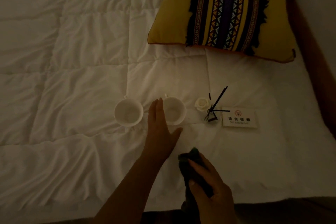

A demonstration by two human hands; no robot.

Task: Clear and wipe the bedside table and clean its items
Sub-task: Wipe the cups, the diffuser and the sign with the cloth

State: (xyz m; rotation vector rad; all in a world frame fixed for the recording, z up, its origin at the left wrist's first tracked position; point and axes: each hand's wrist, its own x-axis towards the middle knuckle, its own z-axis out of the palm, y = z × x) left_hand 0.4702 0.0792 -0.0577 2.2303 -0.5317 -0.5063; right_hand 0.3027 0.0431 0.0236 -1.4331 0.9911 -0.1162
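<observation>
Two white cups stand on the white quilt: the left cup [128, 112] and the right cup [175, 111]. My left hand [160, 131] is open, fingers together, reaching between them with its fingers against the right cup's left side. My right hand [209, 182] is lower, shut on a dark cloth [187, 158]. To the right of the cups are a small glass diffuser with black reed sticks [211, 112], a white rose-shaped ornament [201, 106] and a white no-smoking sign card [239, 118].
A yellow cushion [225, 12] with a patterned purple stripe lies at the top right of the bed. The quilt [72, 60] spreads wide to the left. A dark bed edge [272, 211] runs along the bottom.
</observation>
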